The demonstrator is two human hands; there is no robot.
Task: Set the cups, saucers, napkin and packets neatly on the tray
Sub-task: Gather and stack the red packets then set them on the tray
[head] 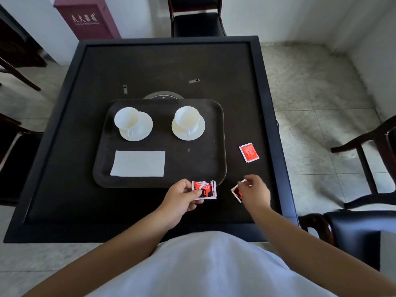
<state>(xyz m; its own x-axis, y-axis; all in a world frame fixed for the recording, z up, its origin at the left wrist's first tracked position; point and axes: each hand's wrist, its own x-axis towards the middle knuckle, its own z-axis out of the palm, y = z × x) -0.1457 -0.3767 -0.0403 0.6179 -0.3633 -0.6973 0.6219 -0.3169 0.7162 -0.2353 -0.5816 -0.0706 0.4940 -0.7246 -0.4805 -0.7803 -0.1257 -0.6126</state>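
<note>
A dark tray [216,146] lies on the black table. On it stand two white cups, the left cup [126,120] on its saucer [142,130] and the right cup [186,117] on its saucer [198,129]. A white napkin [138,163] lies flat on the tray's near left. My left hand [182,197] pinches a red-and-white packet [204,189] just over the tray's near right corner. My right hand [255,191] pinches a second packet [236,192] over the table, right of the tray. A third red packet [249,152] lies on the table beside the tray's right edge.
The black table [64,146] has a raised rim. A round inset [163,95] sits behind the tray. Dark chairs stand at the far side [197,20], at the right [368,151] and at the near right [351,230]. A maroon cabinet [85,18] stands far left.
</note>
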